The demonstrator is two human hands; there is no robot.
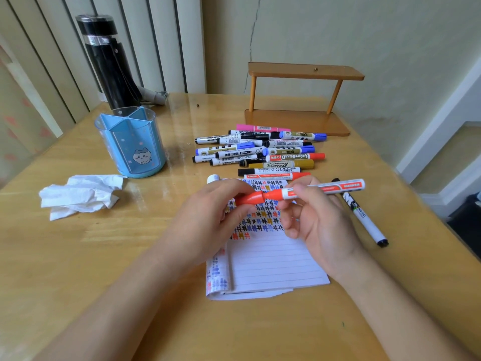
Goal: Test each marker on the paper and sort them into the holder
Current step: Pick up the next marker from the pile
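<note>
Marker: a red-and-white marker (322, 189) is held level just above the paper, its red cap (248, 198) at the left end and its white barrel pointing right.
Left hand: the left hand (208, 217) pinches the red cap between thumb and fingers.
Right hand: the right hand (320, 220) grips the barrel just beside the cap.
Cap: whether it sits fully on cannot be told.
Paper: a lined pad (273, 267) lies on the tabletop (130, 256) under both hands. Its upper lines are filled with small red, blue, black and yellow marks.
Holder: a clear cup with blue dividers (130, 144) stands well to the left, upright.
Nearby: a crumpled tissue (80, 195) lies in front of the holder. A black bottle (109, 61) stands behind it, and a wooden shelf (299, 100) stands at the back.
Counts: one marker in the hands; one black-capped marker (364, 214) alone on the right; roughly fifteen in the overlapping pile (260, 151) beyond the paper; one holder; one pad.
</note>
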